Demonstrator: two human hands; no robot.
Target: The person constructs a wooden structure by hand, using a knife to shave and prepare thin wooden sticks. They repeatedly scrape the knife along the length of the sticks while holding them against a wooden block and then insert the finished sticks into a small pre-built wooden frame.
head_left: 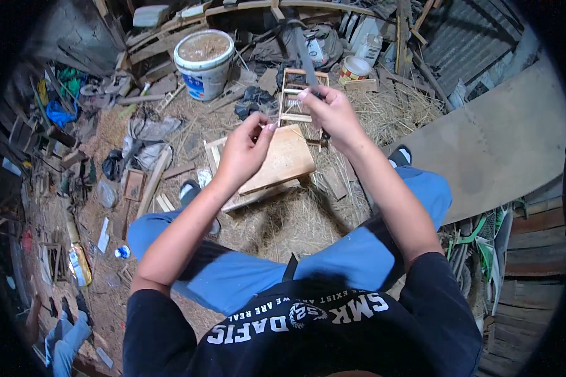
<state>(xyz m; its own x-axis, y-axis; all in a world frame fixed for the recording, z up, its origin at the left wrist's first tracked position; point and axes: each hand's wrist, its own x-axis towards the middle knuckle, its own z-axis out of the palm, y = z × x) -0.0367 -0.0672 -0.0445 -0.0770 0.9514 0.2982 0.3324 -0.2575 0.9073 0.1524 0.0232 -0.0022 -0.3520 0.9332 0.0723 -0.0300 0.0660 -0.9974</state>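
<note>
My right hand (336,119) is closed round the dark handle of a long knife (306,58), whose grey blade points up and away from me. To its left, my left hand (248,151) is held with thumb and fingers pinched together. Whatever lies between those fingertips is too small to make out. Below both hands, between my knees, stands a low wooden block or stool (283,162) with a pale, smooth top. Just beyond the hands, a small slatted wooden frame (294,115) rests on the straw, partly covered by the knife.
A white bucket (204,85) of sawdust-like material stands at the far left of the stool. A smaller tub (355,69) sits at the far right. A large flat board (497,151) lies to my right. Wood scraps and bags litter the left floor; another person's legs (69,345) show lower left.
</note>
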